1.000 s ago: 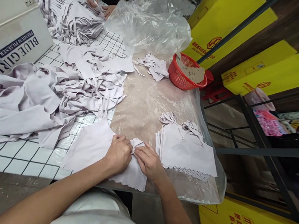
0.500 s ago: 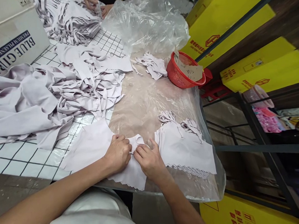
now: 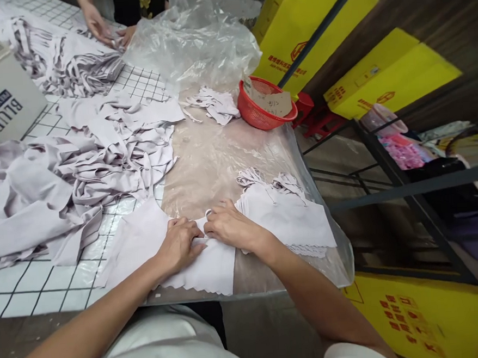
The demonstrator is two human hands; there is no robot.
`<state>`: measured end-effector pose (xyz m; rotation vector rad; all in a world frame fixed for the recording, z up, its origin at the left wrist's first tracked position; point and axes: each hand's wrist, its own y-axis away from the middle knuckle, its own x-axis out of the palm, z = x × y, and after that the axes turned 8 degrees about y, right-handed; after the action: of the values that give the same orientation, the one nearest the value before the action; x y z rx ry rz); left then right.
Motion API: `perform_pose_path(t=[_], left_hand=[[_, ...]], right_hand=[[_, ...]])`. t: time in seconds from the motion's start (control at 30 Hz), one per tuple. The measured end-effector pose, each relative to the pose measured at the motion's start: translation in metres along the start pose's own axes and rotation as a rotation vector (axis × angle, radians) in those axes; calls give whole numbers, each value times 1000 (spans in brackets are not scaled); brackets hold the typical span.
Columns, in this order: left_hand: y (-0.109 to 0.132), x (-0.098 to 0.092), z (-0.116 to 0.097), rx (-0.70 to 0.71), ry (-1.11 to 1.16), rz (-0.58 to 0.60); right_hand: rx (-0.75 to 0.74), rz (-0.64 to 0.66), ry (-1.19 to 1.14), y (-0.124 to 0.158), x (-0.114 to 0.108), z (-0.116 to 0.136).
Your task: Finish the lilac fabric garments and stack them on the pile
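Observation:
A pale lilac fabric piece [image 3: 216,265] with a scalloped lower edge lies flat at the table's near side, in front of me. My left hand [image 3: 180,243] is closed, its fingers pinching the upper part of this piece. Close beside it, my right hand [image 3: 228,223] bends over the same upper edge with its fingertips gripping the cloth; the exact pinch is hidden under the knuckles. Just right of my right hand sits a neat stack of matching fabric pieces [image 3: 290,213], with looped straps at its top. More flat pale cloth [image 3: 135,243] extends left of my left hand.
Loose fabric [image 3: 30,182] is heaped at left, near a cardboard box [image 3: 3,92]. A red basket [image 3: 262,112] holding a card stands at the back right, near crumpled plastic [image 3: 196,40]. Another person's hands [image 3: 99,28] handle cloth across the table. A metal rack [image 3: 412,194] borders the right.
My right hand has turned inward and shifted slightly up over the cloth's upper edge. My left hand still grips the piece. The camera view has swung to the right.

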<state>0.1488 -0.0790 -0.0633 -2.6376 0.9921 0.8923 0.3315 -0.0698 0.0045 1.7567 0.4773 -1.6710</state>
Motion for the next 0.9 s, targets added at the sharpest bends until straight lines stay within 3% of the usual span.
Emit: perform_pose_path(t=[0.13,0.33,0.53,0.67,0.77,0.9], left_hand=[[0,0,3,40,-1,-31],[1,0,5,88,-46,-24],[2,4,7,113,-127,-65],[2,7,5,129,-187,-87],[2,9,1,141,-194,-159],[13,3,3,206,-195,-296]], right_hand=[[-12,24,8,-8,-5,0],[-38,165,13,-15,-16,-4],[58,197,-242,-24,-47,-55],[117,217,-310,-36,-49,-83],[319,71,-189,-40,-36,-79],[554,-359,-4,-27,4,-30]])
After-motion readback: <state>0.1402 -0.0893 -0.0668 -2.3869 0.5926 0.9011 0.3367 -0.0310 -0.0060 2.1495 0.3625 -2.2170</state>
